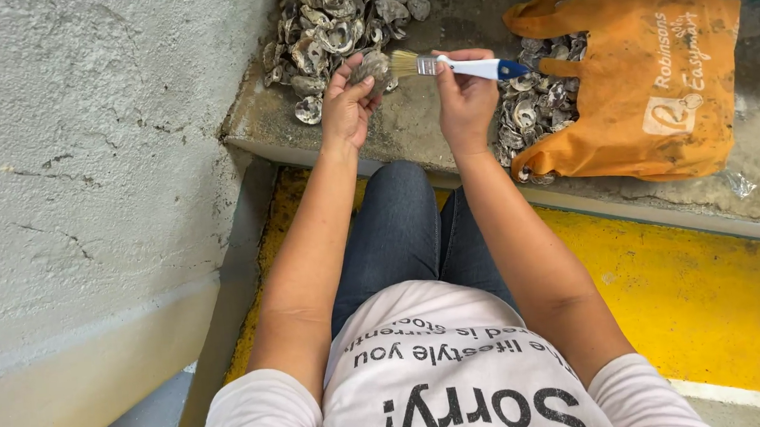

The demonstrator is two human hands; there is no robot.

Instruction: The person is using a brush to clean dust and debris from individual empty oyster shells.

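Concrete ledge (411,140) lies under my hands. My left hand (346,109) grips a shell (373,68); my right hand (465,96), beside it, holds a brush (450,66), bristles touching the shell.

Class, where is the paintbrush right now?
In the head view, the paintbrush is in the right hand, bristles touching the shell held by the left hand.

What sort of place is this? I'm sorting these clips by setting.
Probably an outdoor or utility work corner: rough concrete wall, concrete ledge bearing an oyster shell pile, and yellow painted floor.
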